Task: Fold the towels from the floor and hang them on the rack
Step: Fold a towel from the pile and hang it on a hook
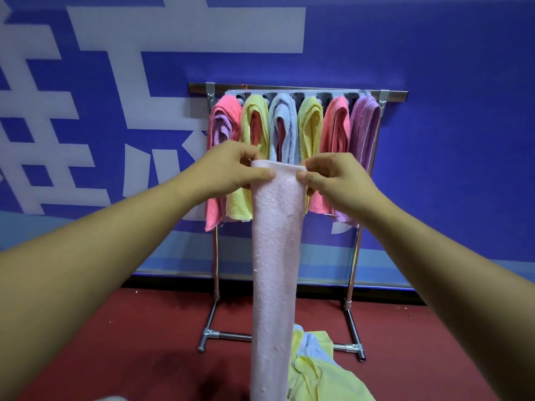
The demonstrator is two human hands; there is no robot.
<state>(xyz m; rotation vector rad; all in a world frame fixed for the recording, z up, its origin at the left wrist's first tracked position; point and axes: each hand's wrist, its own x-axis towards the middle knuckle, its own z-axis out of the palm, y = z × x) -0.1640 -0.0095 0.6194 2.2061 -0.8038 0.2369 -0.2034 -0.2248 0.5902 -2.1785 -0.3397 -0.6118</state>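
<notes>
Now left hand (231, 166), right hand (335, 180) pinch pink towel (275, 256) top edge.

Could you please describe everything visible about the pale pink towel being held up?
The pale pink towel looks like soft terry cloth, folded lengthwise into a narrow strip. It hangs straight down before the rack; the left hand and right hand pinch its top corners. Its lower end leaves the frame.
</notes>
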